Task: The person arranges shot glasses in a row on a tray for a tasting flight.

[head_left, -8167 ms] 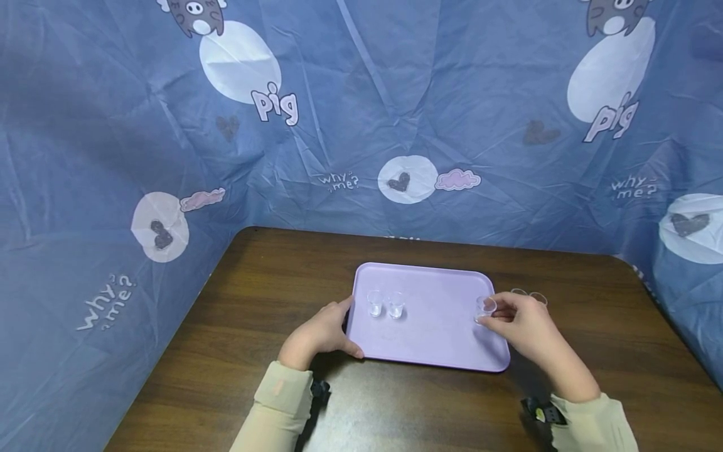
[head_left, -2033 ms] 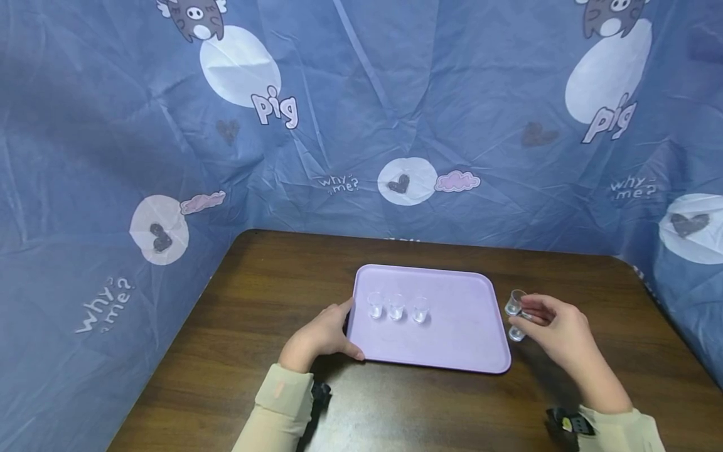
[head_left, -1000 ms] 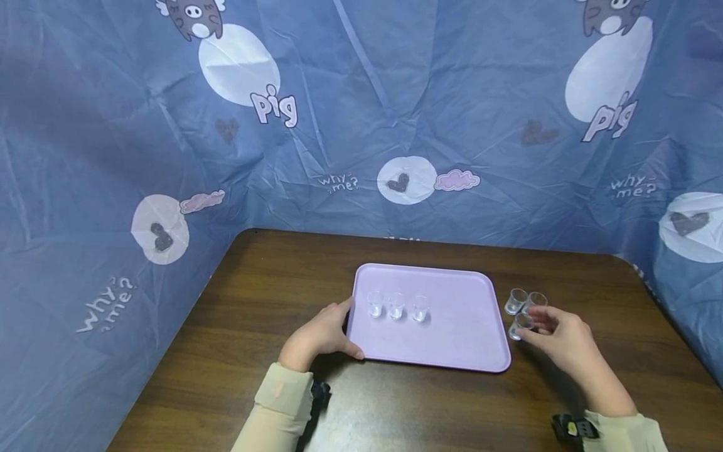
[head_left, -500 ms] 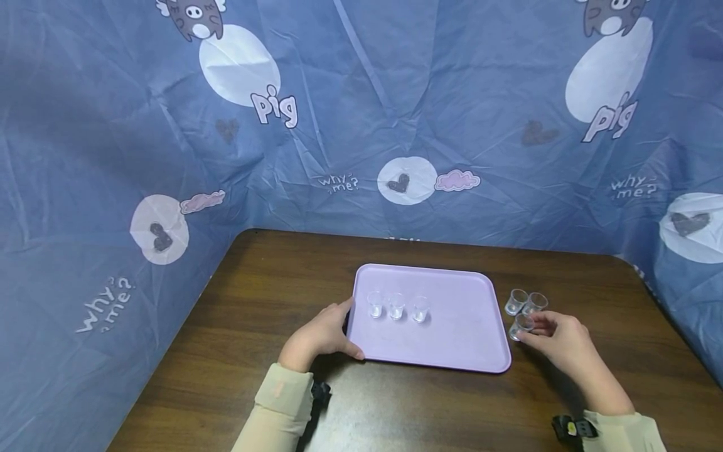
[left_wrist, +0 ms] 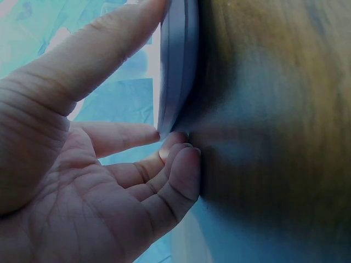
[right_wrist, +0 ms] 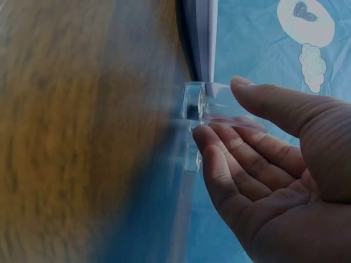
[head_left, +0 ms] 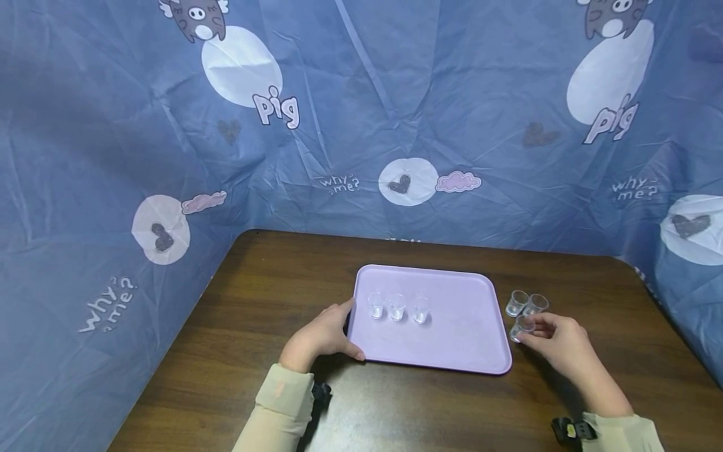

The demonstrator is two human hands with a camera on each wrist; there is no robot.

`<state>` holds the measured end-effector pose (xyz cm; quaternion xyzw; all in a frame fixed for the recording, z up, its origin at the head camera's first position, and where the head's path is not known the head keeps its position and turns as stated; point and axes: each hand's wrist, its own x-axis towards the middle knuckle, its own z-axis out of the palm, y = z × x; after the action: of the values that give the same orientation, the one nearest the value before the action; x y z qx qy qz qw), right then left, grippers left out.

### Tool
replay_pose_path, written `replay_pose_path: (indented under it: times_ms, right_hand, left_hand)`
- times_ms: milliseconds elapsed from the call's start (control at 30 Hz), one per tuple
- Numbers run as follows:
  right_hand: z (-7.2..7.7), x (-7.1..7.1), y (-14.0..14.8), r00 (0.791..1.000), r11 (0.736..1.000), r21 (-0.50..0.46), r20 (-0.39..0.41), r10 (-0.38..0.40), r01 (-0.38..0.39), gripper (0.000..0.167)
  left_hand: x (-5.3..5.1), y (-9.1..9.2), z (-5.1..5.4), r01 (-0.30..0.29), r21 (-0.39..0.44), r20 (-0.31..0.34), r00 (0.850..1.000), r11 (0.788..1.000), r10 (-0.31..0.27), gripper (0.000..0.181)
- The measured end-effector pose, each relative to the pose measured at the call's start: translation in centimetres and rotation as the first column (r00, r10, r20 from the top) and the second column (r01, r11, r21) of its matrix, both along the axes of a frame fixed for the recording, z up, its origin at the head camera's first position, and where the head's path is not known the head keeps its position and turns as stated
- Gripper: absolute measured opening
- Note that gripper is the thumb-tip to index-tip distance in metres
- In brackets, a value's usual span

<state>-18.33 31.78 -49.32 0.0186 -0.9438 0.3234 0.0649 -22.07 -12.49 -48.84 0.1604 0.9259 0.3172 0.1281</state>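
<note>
A lilac tray (head_left: 452,342) lies on the wooden table. My left hand (head_left: 319,336) spans its near left corner, thumb at the front edge and index finger at the left side; in the left wrist view both touch the tray rim (left_wrist: 178,60). To the right of the tray, my right hand (head_left: 562,344) pinches a small clear shot glass (head_left: 518,329) between thumb and fingertips. That glass looks upright, its thick base (right_wrist: 194,101) at the tabletop. Behind it two more shot glasses, a left one (head_left: 516,305) and a right one (head_left: 536,304), stand close together.
Three shot glasses stand in a row on the tray's left half: left (head_left: 376,307), middle (head_left: 397,309), right (head_left: 420,311). The brown table (head_left: 282,276) reaches to a printed blue cloth (head_left: 316,144) behind and at the sides.
Since the oldest frame, a third glass has come onto the tray from my right hand. That hand then moved right to the near glass on the table. The left hand has stayed put.
</note>
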Motion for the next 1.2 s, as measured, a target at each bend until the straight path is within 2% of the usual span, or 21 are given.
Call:
replay_pose_path:
  times_ms: [567,867,1200]
  right_hand:
    - [0.9,0.3,-0.1,0.996,0.999,0.028,-0.088,-0.023,0.025,0.036]
    - [1.6,0.0,-1.2,0.992,1.0,0.011,-0.125,0.019,-0.018,0.033]
    - [2.2,-0.5,-3.1,0.994,0.997,-0.039,-0.092,0.055,-0.059,0.035]
  left_hand:
    - [0.0,0.0,-0.1,0.003,-0.012,-0.006,1.0,1.0,-0.003,0.119]
    - [0.1,0.0,-0.1,-0.002,-0.014,-0.001,1.0,1.0,0.002,0.119]
    - [0.0,0.1,0.0,-0.001,-0.009,-0.005,1.0,1.0,0.001,0.119]
